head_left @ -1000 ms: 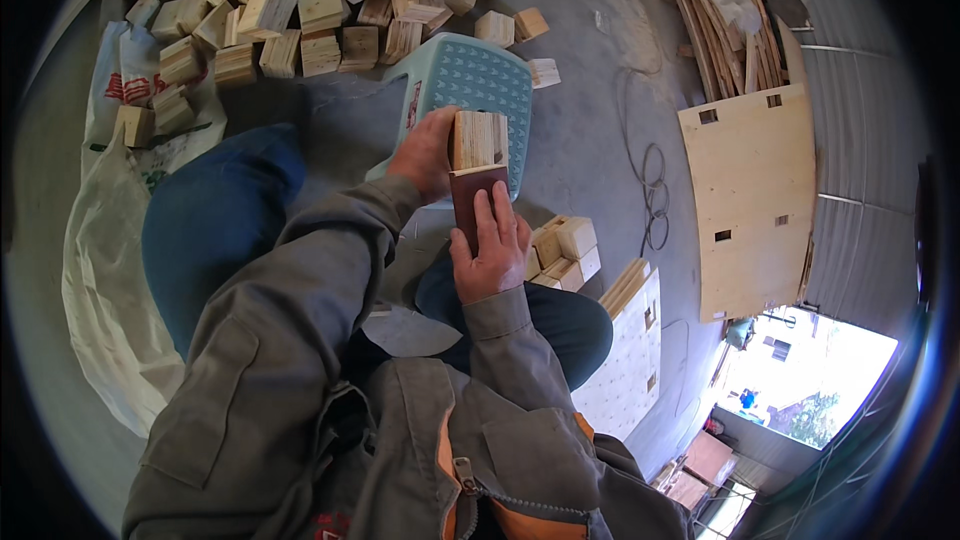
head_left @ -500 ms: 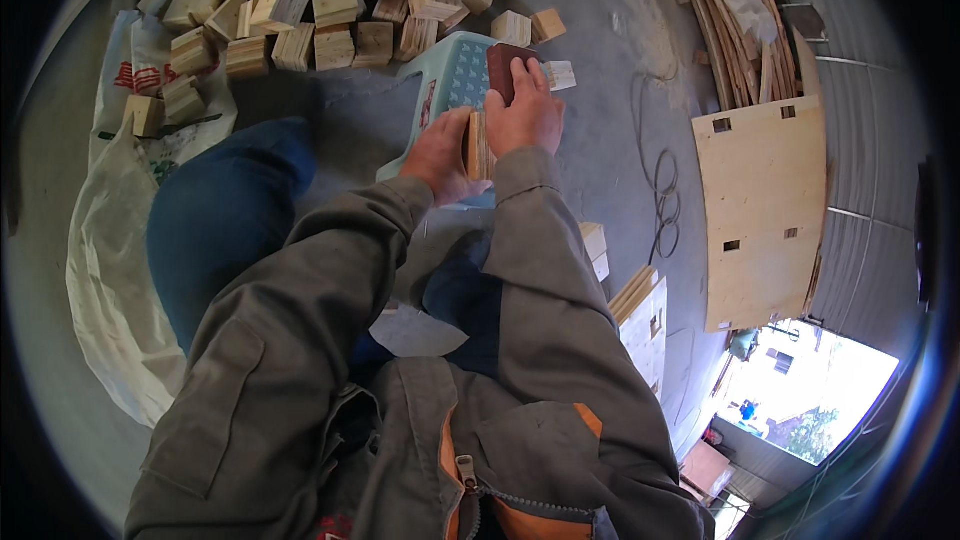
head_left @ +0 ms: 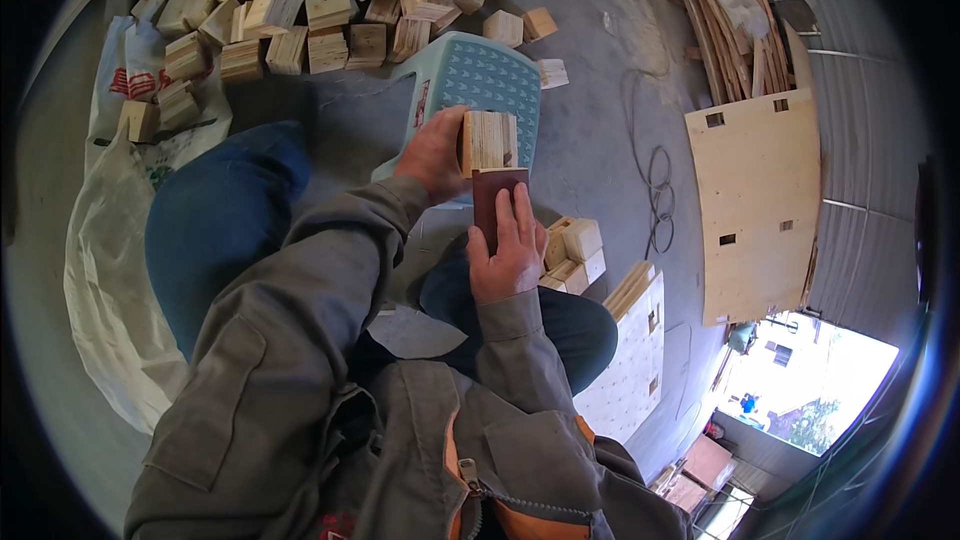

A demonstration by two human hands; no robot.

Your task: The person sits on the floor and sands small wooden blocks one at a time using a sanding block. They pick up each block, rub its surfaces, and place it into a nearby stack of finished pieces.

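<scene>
My left hand (head_left: 435, 155) grips a layered plywood block (head_left: 491, 140) from its left side, over the pale blue-green plastic stool (head_left: 500, 70). The block's striped edge grain faces up. In my right hand (head_left: 510, 258) is a reddish-brown sanding block (head_left: 487, 202), a flat rectangular piece with a light wooden edge at its far end. My fingers lie along its top and the thumb is at its left side. Its far end meets or slightly overlaps the near edge of the plywood block; actual contact is hard to make out.
Many plywood blocks (head_left: 327, 3) are heaped beyond the stool, some on a white sack (head_left: 110, 270) at left. More blocks (head_left: 578, 242) stand by my right knee. A cable (head_left: 655, 190) coils on the floor at right, near a plywood panel (head_left: 755, 205) and stacked boards (head_left: 718, 25).
My right hand has drawn the sanding block back toward me, from beyond the plywood block to its near edge. My left hand still holds the plywood block at nearly the same place.
</scene>
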